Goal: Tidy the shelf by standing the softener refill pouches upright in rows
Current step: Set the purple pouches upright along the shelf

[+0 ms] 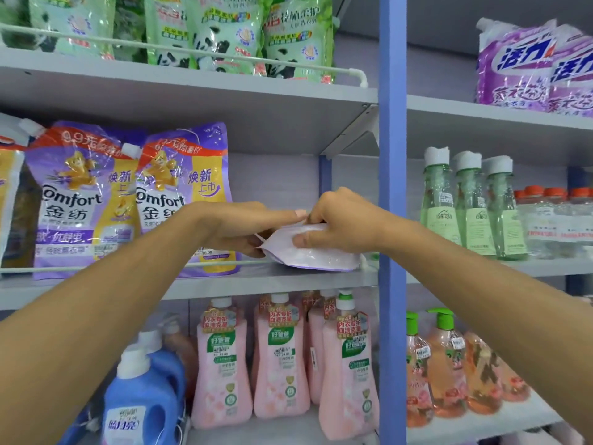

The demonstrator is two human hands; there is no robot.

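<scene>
Glossy, limp pouch (313, 248), seemingly flat, pinched by left hand (247, 228) and right hand (337, 221).

pouch (313, 252) front hidden | left hand (244, 224) fingertips behind it

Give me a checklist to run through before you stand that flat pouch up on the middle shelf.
1. Both hands on the flat pouch: ok, left hand at its left end, right hand on top.
2. Pouch upright: not ok, it lies flat at the rail.
3. Free space on the shelf behind it: ok, bare up to the post.
4. Neighbouring Comfort pouches standing: ok.
5. Printed side facing out: cannot tell, only a pale side shows.
</scene>
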